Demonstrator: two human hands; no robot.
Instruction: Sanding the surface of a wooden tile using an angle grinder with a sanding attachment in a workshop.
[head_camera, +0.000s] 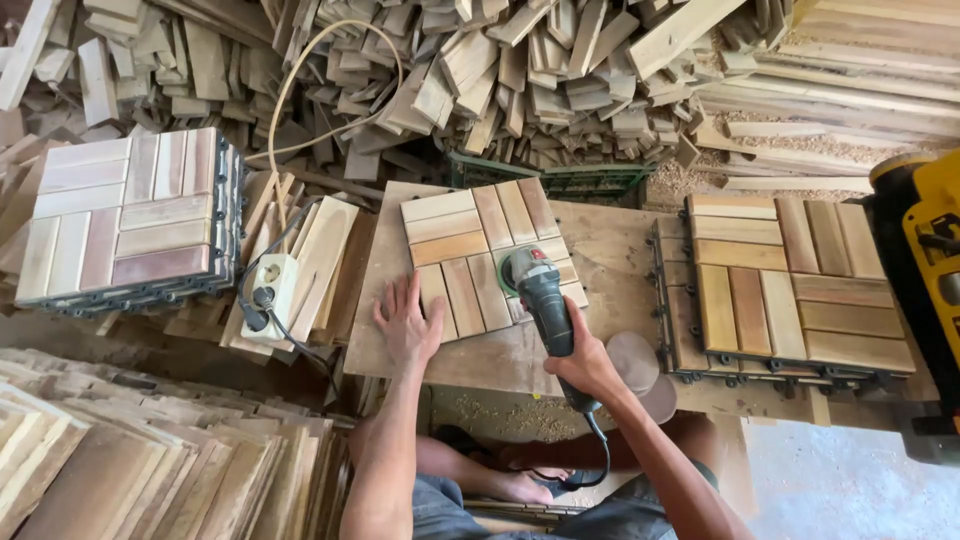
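A square wooden deck tile of slatted strips lies on the desk, in front of the person. The left hand rests flat with fingers spread, pressing the tile's near left corner and the desk beside it; it grasps nothing. The right hand is clenched around the dark handle of an electric sander, whose round head sits on the tile's right side, between the two hands. Its cord hangs down behind the right wrist. To the right, a stack of similar tiles rests on the desk. A green plastic crate stands behind the desk under a heap of wood offcuts; what it holds cannot be seen. Left, another tile stack sits near a power strip.
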